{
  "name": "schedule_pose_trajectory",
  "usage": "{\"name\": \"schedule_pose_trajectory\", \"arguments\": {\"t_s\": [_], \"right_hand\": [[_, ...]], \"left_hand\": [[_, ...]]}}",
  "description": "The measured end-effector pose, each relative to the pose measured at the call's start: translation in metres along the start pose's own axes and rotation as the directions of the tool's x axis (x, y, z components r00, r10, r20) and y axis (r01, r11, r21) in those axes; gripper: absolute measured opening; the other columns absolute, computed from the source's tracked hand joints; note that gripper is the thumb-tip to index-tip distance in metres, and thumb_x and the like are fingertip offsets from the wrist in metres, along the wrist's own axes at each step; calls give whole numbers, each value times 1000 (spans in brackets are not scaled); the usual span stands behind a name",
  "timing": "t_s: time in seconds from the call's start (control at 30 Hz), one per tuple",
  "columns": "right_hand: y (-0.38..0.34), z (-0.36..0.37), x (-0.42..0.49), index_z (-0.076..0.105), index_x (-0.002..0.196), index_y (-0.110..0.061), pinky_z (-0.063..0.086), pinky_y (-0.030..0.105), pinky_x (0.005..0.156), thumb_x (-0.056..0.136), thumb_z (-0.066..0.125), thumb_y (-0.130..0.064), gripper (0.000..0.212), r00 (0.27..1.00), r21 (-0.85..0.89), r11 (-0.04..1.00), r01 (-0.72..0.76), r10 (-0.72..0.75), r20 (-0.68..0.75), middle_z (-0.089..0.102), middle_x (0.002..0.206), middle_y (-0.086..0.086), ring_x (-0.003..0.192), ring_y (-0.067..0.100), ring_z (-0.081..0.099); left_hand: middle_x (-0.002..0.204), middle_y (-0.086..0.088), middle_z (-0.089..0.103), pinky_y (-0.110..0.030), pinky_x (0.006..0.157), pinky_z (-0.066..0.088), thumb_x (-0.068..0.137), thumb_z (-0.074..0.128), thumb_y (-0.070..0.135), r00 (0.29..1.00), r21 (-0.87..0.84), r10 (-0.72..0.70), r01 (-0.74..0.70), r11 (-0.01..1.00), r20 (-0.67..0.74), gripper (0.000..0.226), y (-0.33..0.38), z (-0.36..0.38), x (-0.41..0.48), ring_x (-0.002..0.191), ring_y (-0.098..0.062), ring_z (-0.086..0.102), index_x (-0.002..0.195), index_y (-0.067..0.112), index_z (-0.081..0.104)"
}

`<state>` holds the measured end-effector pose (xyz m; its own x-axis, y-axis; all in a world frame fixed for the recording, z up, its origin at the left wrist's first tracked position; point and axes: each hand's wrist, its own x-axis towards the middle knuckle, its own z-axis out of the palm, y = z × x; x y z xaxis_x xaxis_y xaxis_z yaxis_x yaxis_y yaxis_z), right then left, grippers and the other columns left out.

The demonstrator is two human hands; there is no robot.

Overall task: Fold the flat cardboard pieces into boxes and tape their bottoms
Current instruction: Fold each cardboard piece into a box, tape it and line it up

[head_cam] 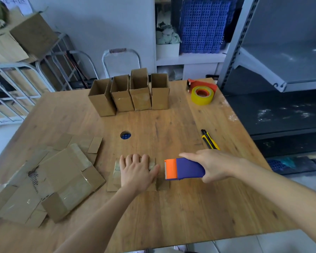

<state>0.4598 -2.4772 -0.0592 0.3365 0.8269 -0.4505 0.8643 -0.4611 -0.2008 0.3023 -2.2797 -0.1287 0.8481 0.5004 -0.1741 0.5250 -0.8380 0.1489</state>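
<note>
gripping the left-pointing tape dispenser (185,169) with the right hand (215,166), flat left hand (136,171) pressing the box (113,182).

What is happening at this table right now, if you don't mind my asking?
A person is taping up a cardboard box. The left hand presses flat on a folded box lying on the wooden table, while the right hand grips a purple and orange tape dispenser just beside it. Four open boxes stand in a row at the far side, and a pile of flat cardboard waits on the left.
</note>
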Motion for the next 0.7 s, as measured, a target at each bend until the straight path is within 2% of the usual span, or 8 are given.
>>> {"name": "schedule_pose_trajectory", "arguments": {"t_s": [0.1, 0.23, 0.33, 0.4, 0.5, 0.6, 0.7], "right_hand": [[-2, 2, 2, 9, 150, -45, 52, 36, 75, 72, 64, -26, 97, 999, 11, 1000, -24, 24, 36, 48, 104, -6, 93, 18, 53], [-9, 5, 10, 7, 150, -47, 56, 40, 73, 69, 63, -27, 100, 994, 36, 997, -65, 62, 90, 49, 104, -6, 91, 21, 58], [-23, 0, 15, 10, 152, -42, 47, 30, 57, 74, 65, -23, 97, 992, 25, 997, -74, 71, 105, 45, 102, -7, 85, 20, 55], [-35, -6, 18, 14, 153, -35, 39, 27, 54, 77, 67, -22, 93, 991, -29, 998, -63, 66, 118, 48, 108, -2, 87, 21, 54], [-48, -14, 21, 26, 150, -28, 41, 28, 56, 78, 69, -23, 84, 990, -121, 991, -60, 75, 117, 56, 117, 4, 93, 25, 59], [-51, -18, 23, 42, 137, -21, 44, 29, 57, 74, 69, -23, 69, 990, -130, 990, -63, 78, 114, 60, 109, 4, 88, 24, 61], [-49, -19, 26, 50, 129, -20, 41, 27, 53, 67, 72, -23, 65, 987, -62, 995, -80, 88, 137, 61, 98, 3, 77, 21, 59]], "left_hand": [[131, 0, 47, -49, 118, 6, 74, -2, 72, 1000, 9, 7, -7, 1000, -23, 83, -2, 1, -1, 132, -25, 31, 127, 29, 44], [128, 4, 46, -46, 118, 2, 70, 5, 79, 1000, -31, -9, 9, 999, -12, 82, -2, 0, 1, 131, -22, 29, 123, 31, 45], [132, 4, 44, -46, 118, -2, 65, 6, 79, 1000, -53, -21, 22, 998, 20, 87, -2, -2, 1, 136, -23, 24, 126, 30, 44], [132, 3, 44, -47, 118, -2, 64, 6, 76, 999, -52, -33, 34, 998, 13, 87, 0, -3, 0, 136, -23, 23, 128, 30, 43], [133, 2, 44, -47, 118, -1, 65, 8, 72, 999, -39, -38, 38, 999, 0, 84, 2, -3, -1, 136, -24, 24, 130, 30, 42], [133, 0, 44, -47, 118, -1, 75, 18, 70, 999, -31, -38, 39, 999, 5, 72, 3, -2, 0, 136, -25, 25, 130, 29, 42], [132, -1, 45, -48, 118, 1, 85, 31, 64, 999, -27, -35, 35, 999, -9, 58, 4, 0, 0, 135, -26, 26, 129, 28, 42]]}}
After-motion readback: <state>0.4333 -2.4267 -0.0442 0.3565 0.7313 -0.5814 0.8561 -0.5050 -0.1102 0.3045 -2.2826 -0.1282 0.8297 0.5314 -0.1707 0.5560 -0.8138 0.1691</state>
